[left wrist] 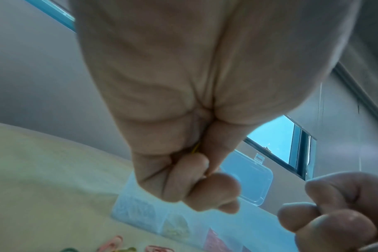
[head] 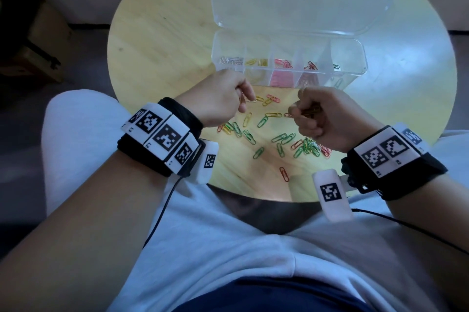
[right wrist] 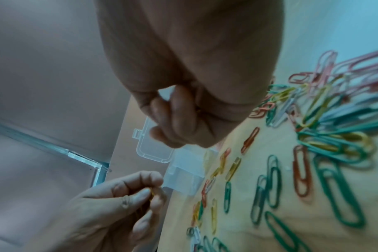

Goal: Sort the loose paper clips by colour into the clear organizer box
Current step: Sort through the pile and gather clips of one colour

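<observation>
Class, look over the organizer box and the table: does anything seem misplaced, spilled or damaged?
Nothing stands out. The organizer box sits open and level, its compartments each holding one colour; the unsorted paper clips lie scattered on the table, as expected mid-sort.

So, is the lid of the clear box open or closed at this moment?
Open. The lid is swung back behind the box, and the paper clips in the compartments lie uncovered.
</observation>
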